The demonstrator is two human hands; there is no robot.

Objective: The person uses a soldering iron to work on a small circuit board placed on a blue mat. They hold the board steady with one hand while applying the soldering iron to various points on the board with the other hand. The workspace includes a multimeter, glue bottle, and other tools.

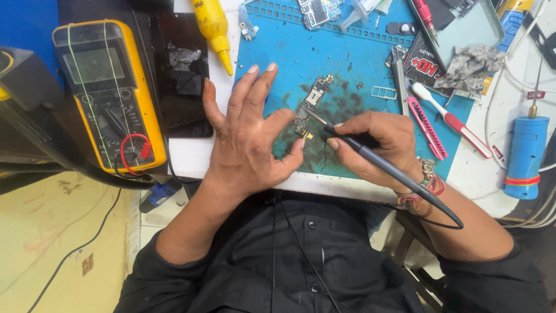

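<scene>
A small phone circuit board [310, 104] lies on a blue work mat [301, 52]. My left hand [246, 136] rests on the mat, thumb and forefinger pinching the board's near end, the other fingers spread. My right hand [376, 145] grips a dark pen-shaped soldering iron [359, 145] like a pencil. Its metal tip touches the board near the left forefinger. The iron's cable runs back past my right wrist, which wears beaded bracelets.
A yellow multimeter [107, 95] with leads stands at left beside a dark phone [179, 75]. A yellow squeeze bottle [213, 26] lies at the top. Tweezers [399, 81], a pink cutter [427, 127], a red-handled brush [454, 122] and a blue cylinder tool [526, 156] lie at right.
</scene>
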